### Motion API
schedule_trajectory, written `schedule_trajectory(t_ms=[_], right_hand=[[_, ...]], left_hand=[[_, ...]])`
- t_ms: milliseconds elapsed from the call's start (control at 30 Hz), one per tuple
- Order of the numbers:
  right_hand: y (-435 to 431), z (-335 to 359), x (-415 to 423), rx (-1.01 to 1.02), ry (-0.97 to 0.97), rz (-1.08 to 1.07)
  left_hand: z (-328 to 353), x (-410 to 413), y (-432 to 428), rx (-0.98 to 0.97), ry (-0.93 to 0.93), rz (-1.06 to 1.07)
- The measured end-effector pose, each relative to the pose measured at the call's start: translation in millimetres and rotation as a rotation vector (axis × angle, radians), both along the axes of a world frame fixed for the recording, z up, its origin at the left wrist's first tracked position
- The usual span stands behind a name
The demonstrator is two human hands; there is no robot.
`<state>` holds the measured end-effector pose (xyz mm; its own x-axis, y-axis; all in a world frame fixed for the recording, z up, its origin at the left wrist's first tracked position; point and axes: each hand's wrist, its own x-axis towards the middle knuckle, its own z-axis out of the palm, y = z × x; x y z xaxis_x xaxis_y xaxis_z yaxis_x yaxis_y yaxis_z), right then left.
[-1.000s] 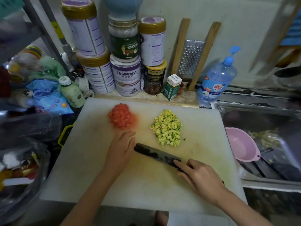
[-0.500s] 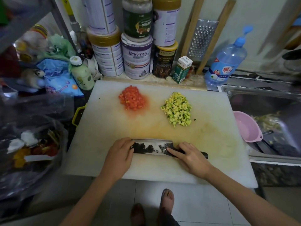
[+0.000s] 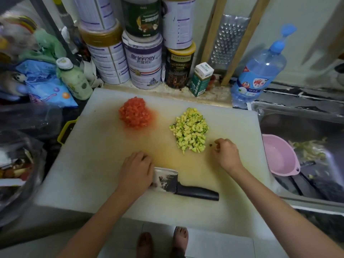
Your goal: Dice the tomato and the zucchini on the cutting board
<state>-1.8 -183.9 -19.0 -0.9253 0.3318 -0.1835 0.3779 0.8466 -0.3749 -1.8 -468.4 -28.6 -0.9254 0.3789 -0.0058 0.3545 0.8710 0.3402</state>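
The tomato [image 3: 135,116] lies as a heap of small red cubes at the far left of the cutting board [image 3: 93,174]. The zucchini [image 3: 189,130] makes a second heap of pale green and yellow cubes to its right. We keep the two apart, likely so they stay separate for later use, and far back, so the near half of the board is free for work. No whole piece of either is in sight, so we judge the dicing finished or very nearly so.

The knife [image 3: 186,185] lies flat near the front edge, handle pointing right, clear of both heaps. Our left hand [image 3: 136,170] covers the blade's front end with bent knuckles. Its fingers are hidden, so we cannot tell whether it grips the blade or only rests on it. Our right hand [image 3: 225,153] is off the handle and sits just right of the zucchini. Its fingertips are drawn together beside a small dark scrap [image 3: 210,145], seemingly to pick it away from the dice, though we cannot tell whether they hold anything yet.

To the right, a pink bowl [image 3: 279,157] sits in the sink [image 3: 297,116], handy for scraps.
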Motion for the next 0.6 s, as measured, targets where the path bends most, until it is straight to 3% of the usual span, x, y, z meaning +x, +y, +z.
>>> schedule_trajectory(t_ms=[233,367,600], right_hand=[[4,-18,-33,-0.181,0.088,0.045],[13,-13,-48,-0.305,0.062,0.058],[48,-3,-88,-0.29,0.095,0.199]], left_hand=[[1,-35,73,0.032,-0.291,0.142],[-1,-50,99,0.127,-0.336,0.195],[-4,-64,117,0.235,-0.38,0.284]])
